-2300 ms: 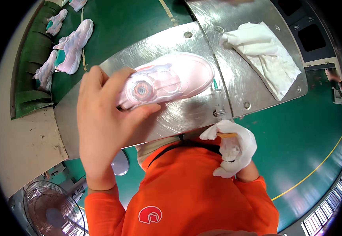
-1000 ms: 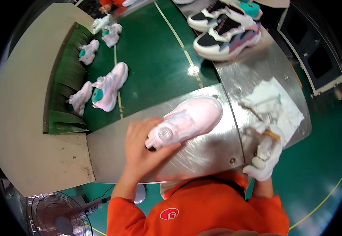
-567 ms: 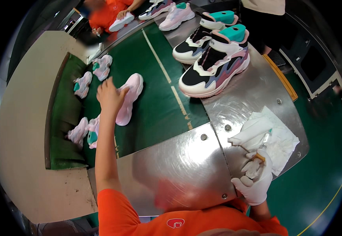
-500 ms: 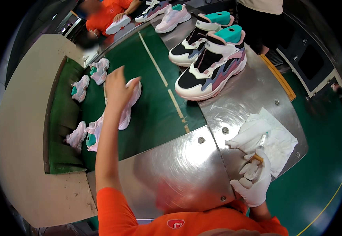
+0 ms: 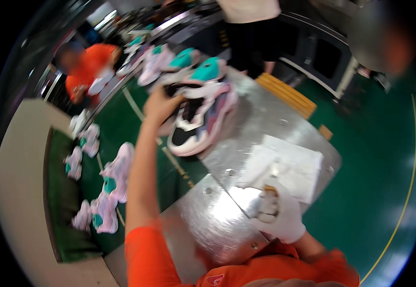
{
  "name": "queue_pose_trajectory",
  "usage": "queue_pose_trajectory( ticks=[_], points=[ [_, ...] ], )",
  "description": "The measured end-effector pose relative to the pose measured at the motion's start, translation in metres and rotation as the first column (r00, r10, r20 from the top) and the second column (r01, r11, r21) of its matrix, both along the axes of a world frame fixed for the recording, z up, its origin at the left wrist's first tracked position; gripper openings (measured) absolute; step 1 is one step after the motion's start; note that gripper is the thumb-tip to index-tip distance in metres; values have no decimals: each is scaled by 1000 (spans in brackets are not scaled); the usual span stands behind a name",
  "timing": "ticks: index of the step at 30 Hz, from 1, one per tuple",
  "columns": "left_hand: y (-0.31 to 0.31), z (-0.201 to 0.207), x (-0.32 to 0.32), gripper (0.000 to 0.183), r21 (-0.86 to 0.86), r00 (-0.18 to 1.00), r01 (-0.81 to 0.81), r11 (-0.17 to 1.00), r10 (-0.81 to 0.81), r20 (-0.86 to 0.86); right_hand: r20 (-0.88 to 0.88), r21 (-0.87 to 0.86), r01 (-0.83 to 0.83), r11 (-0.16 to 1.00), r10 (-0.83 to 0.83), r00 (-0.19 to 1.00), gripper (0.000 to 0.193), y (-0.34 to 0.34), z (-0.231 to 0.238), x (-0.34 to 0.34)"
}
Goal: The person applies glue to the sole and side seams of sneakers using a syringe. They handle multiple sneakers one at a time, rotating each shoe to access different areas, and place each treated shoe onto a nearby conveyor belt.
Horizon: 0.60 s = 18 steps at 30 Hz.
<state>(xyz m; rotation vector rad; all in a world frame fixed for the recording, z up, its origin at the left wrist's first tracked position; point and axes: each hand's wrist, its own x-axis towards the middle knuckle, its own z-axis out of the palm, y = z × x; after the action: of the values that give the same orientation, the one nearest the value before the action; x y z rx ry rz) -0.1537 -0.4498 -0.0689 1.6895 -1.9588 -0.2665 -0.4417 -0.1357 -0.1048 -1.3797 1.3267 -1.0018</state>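
Overlapping blk/wht shoes point(image 5: 209, 122) on metal tabletop point(image 5: 265, 112), L hand point(image 5: 160, 106) part-open, thumb apart from fingers; firm hold: can't tell. Gloved R hand point(image 5: 283, 215) curled by white cloth point(image 5: 298, 167), contents blurred. Pink shoes point(image 5: 122, 167) on green belt point(image 5: 167, 197), L side.
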Motion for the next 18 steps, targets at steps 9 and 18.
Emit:
queue_pose_trajectory(
  ticks=[9,18],
  points=[
    [309,47,135,65,-211,900,-294,932,344,268,-74,-113,-5,994,-4,997,84,2,13,-3],
    [498,-10,100,53,180,535,-715,675,694,-481,-209,-348,3,938,-81,974,92,5,1,10]
  ],
)
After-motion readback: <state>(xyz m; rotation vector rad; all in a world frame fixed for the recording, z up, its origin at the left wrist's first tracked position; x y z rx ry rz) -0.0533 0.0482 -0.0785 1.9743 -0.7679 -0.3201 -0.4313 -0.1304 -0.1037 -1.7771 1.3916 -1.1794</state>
